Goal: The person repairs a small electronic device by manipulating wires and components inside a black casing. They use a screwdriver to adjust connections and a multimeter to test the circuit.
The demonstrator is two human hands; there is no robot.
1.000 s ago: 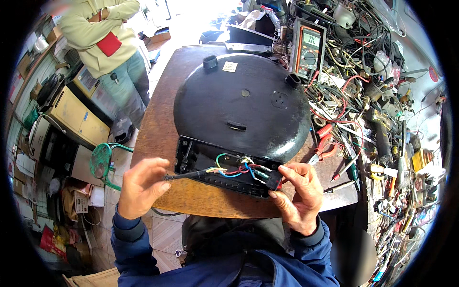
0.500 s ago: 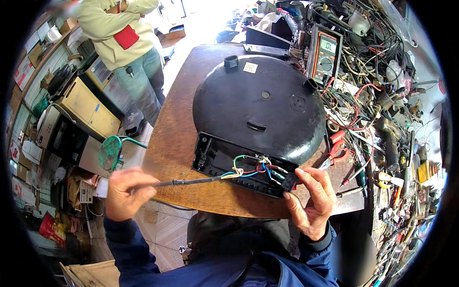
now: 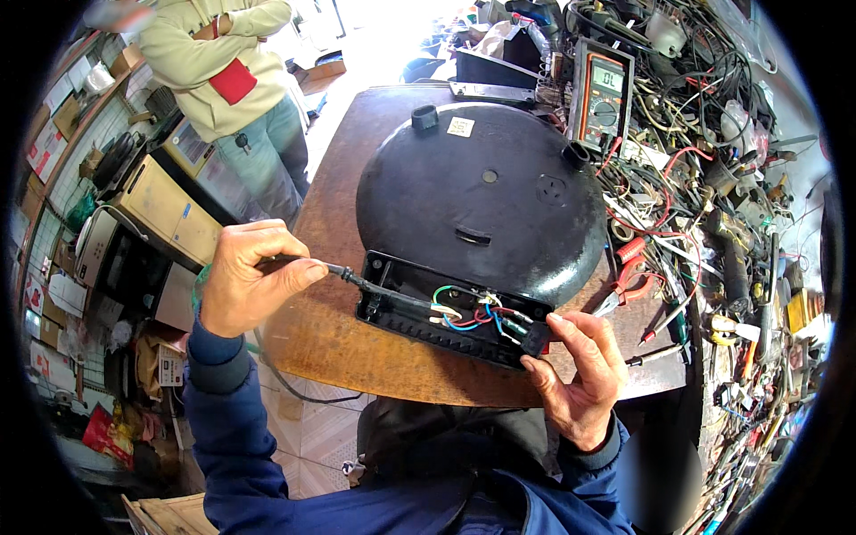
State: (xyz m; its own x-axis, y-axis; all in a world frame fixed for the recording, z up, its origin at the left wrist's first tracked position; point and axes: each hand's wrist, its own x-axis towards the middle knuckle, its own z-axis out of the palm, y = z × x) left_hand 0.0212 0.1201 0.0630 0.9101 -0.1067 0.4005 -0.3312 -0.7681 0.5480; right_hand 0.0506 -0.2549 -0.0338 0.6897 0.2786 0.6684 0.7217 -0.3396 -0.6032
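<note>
A large round black appliance base (image 3: 464, 196) lies bottom up on the wooden table. From its near edge juts a black rectangular housing (image 3: 410, 316) with its inside exposed. Blue, red, green and pale wires (image 3: 477, 314) run inside it to terminals at the right end. My left hand (image 3: 254, 275) pinches a black power cord (image 3: 348, 273), whose thinner sheathed part lies over the housing's left end. With thumb and fingers, my right hand (image 3: 581, 374) grips a small black socket (image 3: 535, 339) at the housing's right end.
Orange-handled pliers (image 3: 629, 281) and a multimeter (image 3: 602, 96) lie right of the base, beside a dense heap of tools and cables (image 3: 704, 178). A person (image 3: 227, 89) with folded arms stands beyond the table's left side (image 3: 308, 312).
My left hand has moved up and away from me, bringing the cord over the housing's left end. My right hand keeps its place on the socket.
</note>
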